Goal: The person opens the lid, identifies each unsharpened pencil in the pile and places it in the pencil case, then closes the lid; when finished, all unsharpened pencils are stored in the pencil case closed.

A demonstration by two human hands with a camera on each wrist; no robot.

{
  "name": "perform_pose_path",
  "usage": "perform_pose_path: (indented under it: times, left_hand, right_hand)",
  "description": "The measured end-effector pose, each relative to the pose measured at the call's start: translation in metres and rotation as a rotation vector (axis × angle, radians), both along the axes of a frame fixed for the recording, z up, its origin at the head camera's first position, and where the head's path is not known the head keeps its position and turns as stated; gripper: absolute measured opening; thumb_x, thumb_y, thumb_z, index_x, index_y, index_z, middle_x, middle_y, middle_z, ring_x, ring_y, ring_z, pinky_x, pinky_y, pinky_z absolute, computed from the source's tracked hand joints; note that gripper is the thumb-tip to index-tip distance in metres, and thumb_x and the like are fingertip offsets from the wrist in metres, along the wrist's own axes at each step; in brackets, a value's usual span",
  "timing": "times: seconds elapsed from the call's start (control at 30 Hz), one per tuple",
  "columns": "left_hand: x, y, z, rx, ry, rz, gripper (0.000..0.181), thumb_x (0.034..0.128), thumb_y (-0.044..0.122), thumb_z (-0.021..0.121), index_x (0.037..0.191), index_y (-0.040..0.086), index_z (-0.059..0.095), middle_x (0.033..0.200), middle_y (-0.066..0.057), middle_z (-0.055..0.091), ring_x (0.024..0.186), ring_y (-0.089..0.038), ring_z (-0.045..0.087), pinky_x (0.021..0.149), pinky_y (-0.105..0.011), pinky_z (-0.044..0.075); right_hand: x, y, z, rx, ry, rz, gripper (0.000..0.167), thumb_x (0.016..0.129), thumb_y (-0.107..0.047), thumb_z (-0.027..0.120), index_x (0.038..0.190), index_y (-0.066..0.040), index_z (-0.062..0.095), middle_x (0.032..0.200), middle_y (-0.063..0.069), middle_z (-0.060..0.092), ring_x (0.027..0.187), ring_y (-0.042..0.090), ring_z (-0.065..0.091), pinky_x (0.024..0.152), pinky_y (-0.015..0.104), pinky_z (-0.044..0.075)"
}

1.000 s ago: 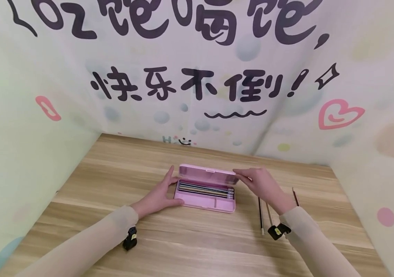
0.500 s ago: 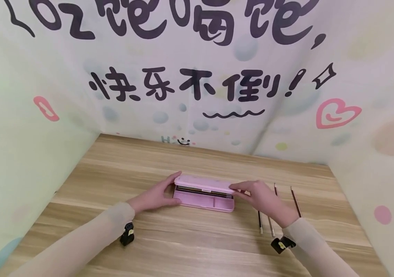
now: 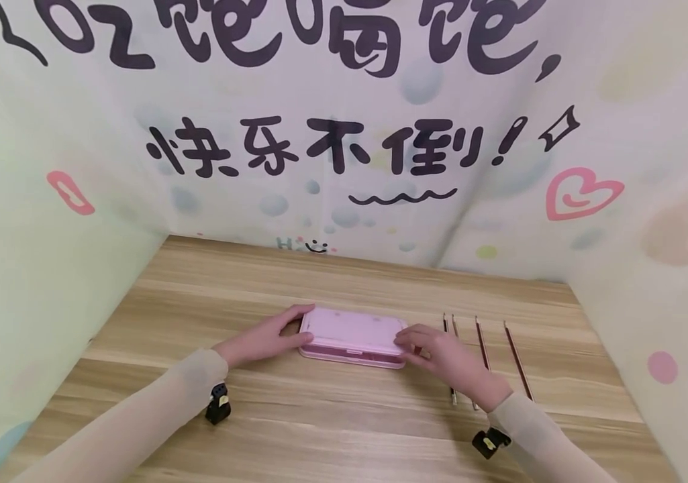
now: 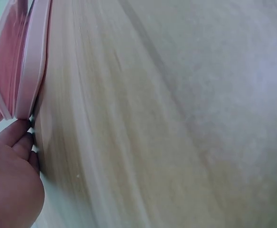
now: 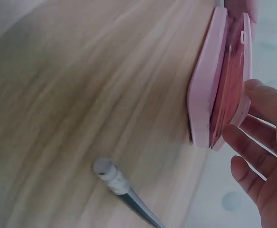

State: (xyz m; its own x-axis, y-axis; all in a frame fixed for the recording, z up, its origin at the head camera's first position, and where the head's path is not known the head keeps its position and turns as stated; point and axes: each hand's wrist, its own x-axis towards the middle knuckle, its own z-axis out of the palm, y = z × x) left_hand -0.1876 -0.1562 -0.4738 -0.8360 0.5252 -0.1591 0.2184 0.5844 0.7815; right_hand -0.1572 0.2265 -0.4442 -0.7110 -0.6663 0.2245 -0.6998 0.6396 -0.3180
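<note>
A pink pencil case [image 3: 352, 329] lies on the wooden table, its lid lowered over the base with a narrow gap along the front. My left hand [image 3: 265, 339] grips the case's left end, thumb on the near side and fingers toward the back. At the right end, my right hand [image 3: 440, 355] pinches the edge of the lid [image 5: 246, 61] between thumb and fingers. Through the gap in the right wrist view the reddish-pink interior shows; the pencils inside are mostly hidden. In the left wrist view, fingers of the left hand [image 4: 10, 175] touch the case's end.
Several loose pencils lie on the table right of the case, such as a dark red pencil [image 3: 519, 362], partly under my right forearm. One pencil [image 5: 111, 175] shows its eraser end near the right wrist. A printed cloth [image 3: 319, 215] stands behind the table.
The lid has swung down from upright to nearly flat over the pencils, with my right hand moving down and slightly left with it. My left hand stays at the left end.
</note>
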Motion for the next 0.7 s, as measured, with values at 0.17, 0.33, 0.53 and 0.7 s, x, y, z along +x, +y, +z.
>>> perform_pose_path:
  times: [0.17, 0.33, 0.53, 0.7]
  left_hand:
    - [0.001, 0.0, 0.0, 0.001, 0.024, -0.005, 0.076, 0.1009, 0.052, 0.065, 0.164, 0.022, 0.034, 0.167, -0.012, 0.036, 0.153, -0.035, 0.034, 0.123, -0.056, 0.031]
    - [0.001, -0.001, -0.003, -0.006, 0.032, -0.001, 0.078, 0.0988, 0.049, 0.069, 0.163, 0.022, 0.036, 0.166, -0.012, 0.037, 0.153, -0.034, 0.034, 0.123, -0.056, 0.032]
    - [0.001, 0.0, -0.004, -0.01, 0.047, -0.011, 0.081, 0.0968, 0.049, 0.072, 0.163, 0.019, 0.035, 0.166, -0.013, 0.037, 0.152, -0.035, 0.035, 0.122, -0.055, 0.033]
    - [0.002, 0.001, -0.005, -0.006, 0.038, -0.012, 0.082, 0.0965, 0.047, 0.074, 0.163, 0.019, 0.035, 0.167, -0.012, 0.036, 0.152, -0.034, 0.034, 0.123, -0.054, 0.031]
  right_hand:
    - [-0.001, -0.001, -0.005, -0.037, -0.038, -0.009, 0.024, 0.097, -0.023, 0.076, 0.117, -0.01, 0.076, 0.124, 0.005, 0.071, 0.102, 0.018, 0.071, 0.086, 0.035, 0.062]
    - [-0.007, -0.002, -0.008, 0.009, -0.104, -0.076, 0.042, 0.097, -0.034, 0.075, 0.13, -0.008, 0.07, 0.137, 0.014, 0.063, 0.094, 0.015, 0.069, 0.083, 0.034, 0.062]
    - [-0.012, -0.001, -0.013, 0.071, -0.106, -0.111, 0.065, 0.092, -0.04, 0.08, 0.143, -0.004, 0.061, 0.144, 0.021, 0.058, 0.088, 0.012, 0.065, 0.082, 0.036, 0.06]
    - [-0.012, -0.001, -0.016, 0.078, -0.095, -0.115, 0.067, 0.092, -0.041, 0.079, 0.144, -0.003, 0.06, 0.144, 0.02, 0.059, 0.083, 0.009, 0.06, 0.078, 0.032, 0.058]
